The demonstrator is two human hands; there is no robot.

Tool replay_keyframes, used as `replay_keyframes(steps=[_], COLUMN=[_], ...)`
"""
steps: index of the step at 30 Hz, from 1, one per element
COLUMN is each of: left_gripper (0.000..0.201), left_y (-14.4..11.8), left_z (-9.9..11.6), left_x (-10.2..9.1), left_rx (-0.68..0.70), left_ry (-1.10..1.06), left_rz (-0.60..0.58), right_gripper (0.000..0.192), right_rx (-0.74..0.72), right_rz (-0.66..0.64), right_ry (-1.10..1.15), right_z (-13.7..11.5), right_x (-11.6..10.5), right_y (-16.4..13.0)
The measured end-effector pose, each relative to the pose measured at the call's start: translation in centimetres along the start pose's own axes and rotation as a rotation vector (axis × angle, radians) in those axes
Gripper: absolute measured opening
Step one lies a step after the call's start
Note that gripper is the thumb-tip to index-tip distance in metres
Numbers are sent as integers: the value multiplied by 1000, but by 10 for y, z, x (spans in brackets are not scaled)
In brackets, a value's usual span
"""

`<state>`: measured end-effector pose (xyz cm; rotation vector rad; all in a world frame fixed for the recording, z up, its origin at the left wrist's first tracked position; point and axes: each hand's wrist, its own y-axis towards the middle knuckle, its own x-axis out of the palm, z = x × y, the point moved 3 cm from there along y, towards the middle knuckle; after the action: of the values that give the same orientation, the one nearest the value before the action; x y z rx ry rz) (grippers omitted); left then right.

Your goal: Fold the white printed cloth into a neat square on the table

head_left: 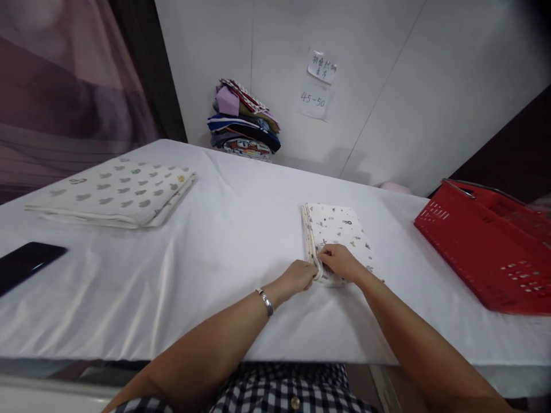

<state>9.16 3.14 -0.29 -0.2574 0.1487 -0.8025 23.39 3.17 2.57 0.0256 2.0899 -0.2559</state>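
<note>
A small folded white cloth [340, 226] with little printed figures lies on the white-covered table [241, 223] in front of me. My left hand [301, 275], with a silver bracelet at the wrist, pinches the near left corner of this cloth at its folded edge. Close beside it, my right hand [338, 259] grips the same edge from above, its fingers curled on the cloth. Layers show along the cloth's left side. Part of the near edge is hidden by my hands.
A larger folded cloth [124, 186] with grey prints lies at the left, near a black phone [30, 261]. On the right stands a red plastic basket [477, 246]. Folded clothes [243, 123] are stacked beyond the far edge, against the wall, where paper notes [316, 100] hang.
</note>
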Motion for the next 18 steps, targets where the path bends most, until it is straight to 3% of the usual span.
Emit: replay_keyframes(steps=[6,11,18], left_gripper=[23,24,24], left_y=[4,8,11], left_z=[-3,-10,-14], left_x=[0,0,0], left_rx=[-31,-27,-20], left_ry=[22,95,70], left_rz=[-8,24,48], right_gripper=[15,24,16], right_rx=[-11,-5,9], right_rz=[20,22,-12], right_ry=[75,-24,34], right_z=[-1,-8,-5], right_x=[4,4,5], right_y=[-3,-4,-5])
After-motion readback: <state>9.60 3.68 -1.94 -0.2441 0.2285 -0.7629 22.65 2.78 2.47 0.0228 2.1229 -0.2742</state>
